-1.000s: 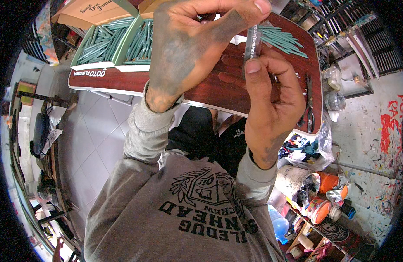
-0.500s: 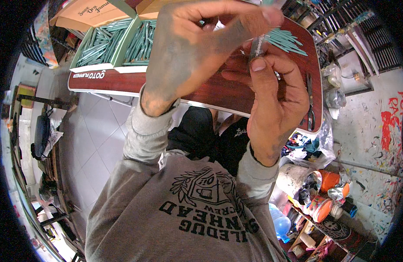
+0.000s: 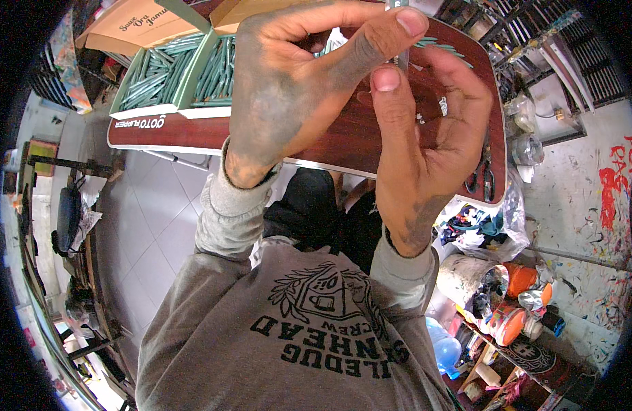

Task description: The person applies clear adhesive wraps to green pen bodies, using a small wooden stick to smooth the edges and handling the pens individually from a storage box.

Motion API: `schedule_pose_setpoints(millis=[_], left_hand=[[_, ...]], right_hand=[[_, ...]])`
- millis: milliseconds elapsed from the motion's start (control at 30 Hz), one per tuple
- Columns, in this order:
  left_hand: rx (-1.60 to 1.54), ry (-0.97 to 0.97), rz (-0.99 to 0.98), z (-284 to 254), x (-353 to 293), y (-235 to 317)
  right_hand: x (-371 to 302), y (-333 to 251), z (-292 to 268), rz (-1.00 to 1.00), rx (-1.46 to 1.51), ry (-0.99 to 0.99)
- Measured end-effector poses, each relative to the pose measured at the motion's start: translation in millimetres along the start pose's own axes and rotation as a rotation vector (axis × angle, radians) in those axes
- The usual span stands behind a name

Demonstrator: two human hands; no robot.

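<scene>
Over the tabletop (image 3: 323, 147), your left hand (image 3: 278, 92) pinches that slim clear strip (image 3: 403, 59), while your right hand (image 3: 425, 147) has its thumb at the lower end; whether it grips, I can't tell. Careful: a lopsided tug could crease it or flick it loose! Your left thumb hides its middle; the upper edge crops its top.

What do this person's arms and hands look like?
Grey sweatshirt sleeves end in banded cuffs. The left hand and right hand wear no gloves. A broad tattoo-like marking spreads over the left hand's back; a smaller one shows near the right wrist.
</scene>
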State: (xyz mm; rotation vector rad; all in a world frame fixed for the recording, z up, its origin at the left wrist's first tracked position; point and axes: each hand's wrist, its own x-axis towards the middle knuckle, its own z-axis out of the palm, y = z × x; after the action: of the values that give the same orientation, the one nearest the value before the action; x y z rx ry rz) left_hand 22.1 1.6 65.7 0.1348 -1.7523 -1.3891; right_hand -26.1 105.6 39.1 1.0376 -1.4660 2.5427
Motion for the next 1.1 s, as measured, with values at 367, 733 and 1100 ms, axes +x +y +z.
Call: schedule_pose_setpoints(millis=[367,733,1100], left_hand=[[0.246,0.066,0.225,8.3,2.4,8.0],[-0.034,0.073,-0.009,13.4,4.4,-4.3],[-0.073,0.029,-0.011,10.5,12.3,0.5]], right_hand=[[5.6,27.8,-14.1,-0.288,-0.262,0.060],[2.9,24.4,-11.0,0.022,0.135,0.058],[1.0,13.9,-8.9,0.146,0.138,0.063]])
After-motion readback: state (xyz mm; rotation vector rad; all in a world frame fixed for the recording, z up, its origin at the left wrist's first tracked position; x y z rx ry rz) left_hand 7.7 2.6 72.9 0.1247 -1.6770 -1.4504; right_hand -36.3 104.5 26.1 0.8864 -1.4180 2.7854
